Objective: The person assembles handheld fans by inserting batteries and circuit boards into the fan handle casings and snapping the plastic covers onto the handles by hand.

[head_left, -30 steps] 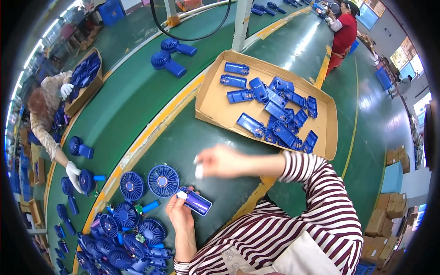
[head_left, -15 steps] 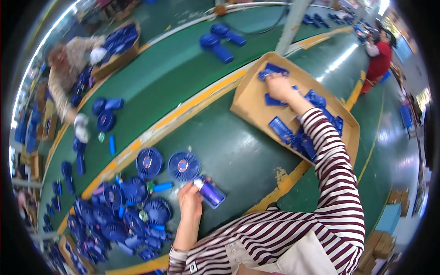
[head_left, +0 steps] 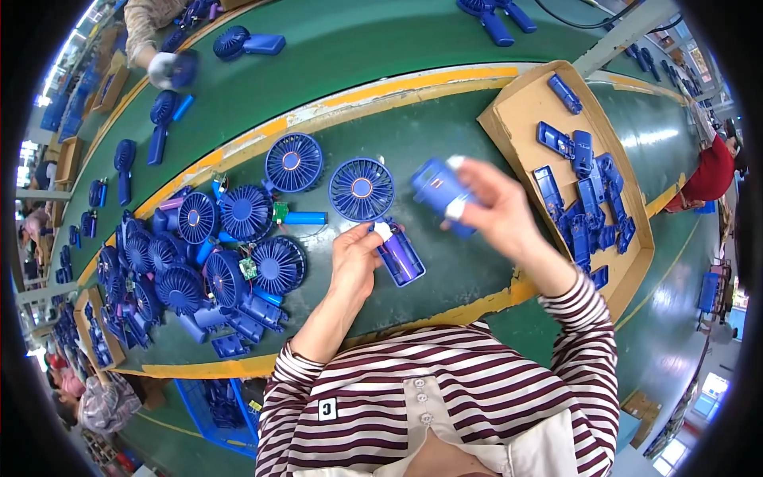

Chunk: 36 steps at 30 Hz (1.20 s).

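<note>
My left hand (head_left: 358,258) is closed on the handle of a blue handheld fan (head_left: 362,188). That handle lies open, with a purple battery (head_left: 400,256) showing inside it, and the round caged head points away from me. To its right, my right hand (head_left: 501,203) grips a blue plastic handle cover (head_left: 442,187), slightly blurred and held apart from the fan. White tips cover some of my fingers. Left of my left hand lies a heap of fan parts (head_left: 179,288), with another fan head (head_left: 293,162) just behind it.
A cardboard tray (head_left: 517,135) holding several blue handle covers (head_left: 584,191) stands at the right. Across the green conveyor belt (head_left: 358,48), a co-worker's gloved hand (head_left: 161,70) holds a fan. Below the table edge at left sits a blue crate (head_left: 195,417).
My right hand has come out of the cardboard tray with a handle cover and moved left toward the fan. My left hand still holds the fan. The whole view has shifted.
</note>
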### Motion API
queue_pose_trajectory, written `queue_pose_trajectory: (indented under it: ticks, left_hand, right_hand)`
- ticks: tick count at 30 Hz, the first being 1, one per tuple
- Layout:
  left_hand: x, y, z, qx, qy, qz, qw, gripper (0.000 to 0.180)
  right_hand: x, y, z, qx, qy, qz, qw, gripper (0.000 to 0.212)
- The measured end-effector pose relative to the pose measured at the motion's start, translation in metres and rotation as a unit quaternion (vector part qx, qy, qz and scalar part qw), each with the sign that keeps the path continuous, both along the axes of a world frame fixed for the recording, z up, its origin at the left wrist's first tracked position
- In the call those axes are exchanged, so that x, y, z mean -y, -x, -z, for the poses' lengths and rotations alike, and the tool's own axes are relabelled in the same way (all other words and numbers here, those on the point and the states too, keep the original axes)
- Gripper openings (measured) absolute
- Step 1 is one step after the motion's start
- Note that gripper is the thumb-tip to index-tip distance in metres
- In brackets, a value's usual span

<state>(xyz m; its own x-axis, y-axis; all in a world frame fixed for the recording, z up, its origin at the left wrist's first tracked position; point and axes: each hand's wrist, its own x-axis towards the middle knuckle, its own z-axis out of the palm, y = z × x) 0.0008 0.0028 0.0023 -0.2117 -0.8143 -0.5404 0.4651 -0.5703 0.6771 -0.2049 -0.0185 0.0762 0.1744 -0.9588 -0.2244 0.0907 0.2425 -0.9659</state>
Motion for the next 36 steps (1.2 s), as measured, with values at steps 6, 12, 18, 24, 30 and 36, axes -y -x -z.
queue_pose_trajectory:
  ticks: [6, 12, 18, 24, 30, 36]
  left_hand:
    - [-0.006, 0.007, 0.001, 0.001, -0.015, -0.031, 0.999, 0.023]
    - [-0.006, 0.007, -0.002, -0.016, -0.02, -0.035, 0.999, 0.019]
    - [-0.004, 0.005, -0.003, 0.0, -0.041, -0.038, 0.998, 0.02]
    - [-0.005, 0.003, 0.008, -0.031, -0.062, -0.035, 0.997, 0.041]
    - [-0.005, 0.008, -0.006, -0.068, -0.051, -0.092, 0.992, 0.033]
    - [-0.005, 0.007, -0.001, -0.083, -0.042, -0.1, 0.991, 0.033]
  right_hand:
    - [-0.024, -0.03, 0.032, -0.267, 0.148, -0.077, 0.949, 0.053]
    - [-0.029, -0.045, 0.016, -0.401, 0.148, -0.109, 0.897, 0.054]
    - [-0.042, -0.048, 0.001, -0.507, 0.334, -0.034, 0.794, 0.055]
    - [-0.06, -0.068, 0.016, -0.543, 0.328, -0.084, 0.768, 0.055]
    - [-0.044, -0.072, 0.026, -0.568, 0.325, -0.068, 0.753, 0.054]
    - [-0.041, -0.074, 0.029, -0.572, 0.339, -0.081, 0.743, 0.055]
